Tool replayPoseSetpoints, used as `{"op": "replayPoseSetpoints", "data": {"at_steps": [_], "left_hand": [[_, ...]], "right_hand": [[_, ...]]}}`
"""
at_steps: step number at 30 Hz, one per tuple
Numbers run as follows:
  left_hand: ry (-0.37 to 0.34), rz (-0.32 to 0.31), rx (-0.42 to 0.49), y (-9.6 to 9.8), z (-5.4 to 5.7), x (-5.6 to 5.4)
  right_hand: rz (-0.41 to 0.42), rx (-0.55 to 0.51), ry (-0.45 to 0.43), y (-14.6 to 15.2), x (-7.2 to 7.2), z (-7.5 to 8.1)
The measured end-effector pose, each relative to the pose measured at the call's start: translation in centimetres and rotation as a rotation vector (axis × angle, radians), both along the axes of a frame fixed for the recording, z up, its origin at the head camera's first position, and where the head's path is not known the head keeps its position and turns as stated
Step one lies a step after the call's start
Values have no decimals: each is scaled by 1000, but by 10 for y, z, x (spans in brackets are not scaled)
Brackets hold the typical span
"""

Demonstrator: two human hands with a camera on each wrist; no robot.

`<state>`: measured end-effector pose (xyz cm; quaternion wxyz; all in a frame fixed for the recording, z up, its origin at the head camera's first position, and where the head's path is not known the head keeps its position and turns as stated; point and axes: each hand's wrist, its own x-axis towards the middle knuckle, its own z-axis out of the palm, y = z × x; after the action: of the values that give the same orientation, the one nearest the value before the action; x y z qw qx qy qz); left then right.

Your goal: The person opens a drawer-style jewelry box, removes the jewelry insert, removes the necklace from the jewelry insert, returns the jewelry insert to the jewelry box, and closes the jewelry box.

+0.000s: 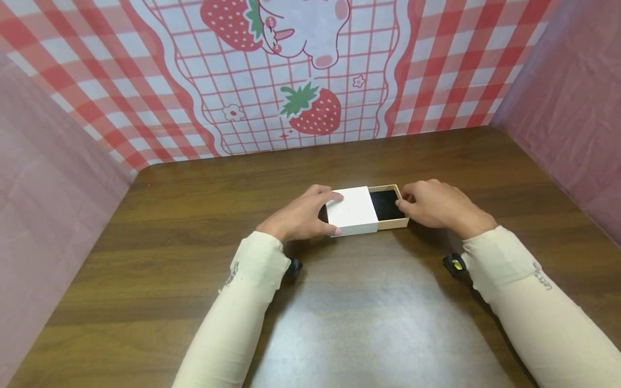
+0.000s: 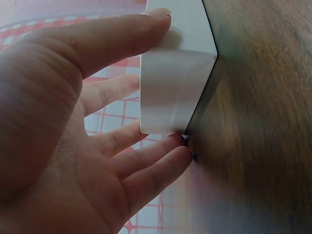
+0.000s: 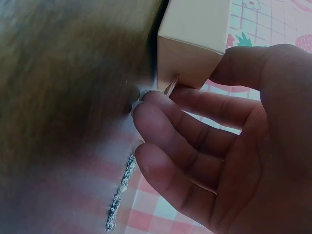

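A small drawer-style box lies on the table, partly slid apart. Its white outer sleeve (image 1: 351, 209) is on the left, and the tan drawer (image 1: 394, 223) sticks out to the right with a black interior (image 1: 384, 205). My left hand (image 1: 306, 214) grips the sleeve's left end, thumb on the near side and fingers on the top and far side. At the opposite end, my right hand (image 1: 436, 205) pinches the drawer's end wall, thumb over its rim. A small thin tab (image 3: 170, 87) pokes out of that wall beside the fingers in the right wrist view.
The brown wooden table (image 1: 194, 302) spreads around the box. Behind it hangs a red-and-white checked cloth (image 1: 436, 70) with strawberries, and pink cloth (image 1: 572, 108) lines both sides. Small black devices (image 1: 454, 264) sit under the wrists.
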<state>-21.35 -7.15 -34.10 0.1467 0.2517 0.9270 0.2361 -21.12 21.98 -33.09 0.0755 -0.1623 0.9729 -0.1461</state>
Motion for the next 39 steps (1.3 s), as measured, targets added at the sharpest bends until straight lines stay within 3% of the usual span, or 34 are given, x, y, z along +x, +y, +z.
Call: {"op": "replayPoseSetpoints", "data": {"at_steps": [19,30,39], "left_hand": [[-4,43,11,-6,1,-1],[-1,7,12,-5,0,-1],[4,-11,21,-3,0,-1]], "right_hand": [[27,10,23,-7,-6,4],[57,4,99,-2,-2,0],[73,-25,77,2,-2,-3]]}}
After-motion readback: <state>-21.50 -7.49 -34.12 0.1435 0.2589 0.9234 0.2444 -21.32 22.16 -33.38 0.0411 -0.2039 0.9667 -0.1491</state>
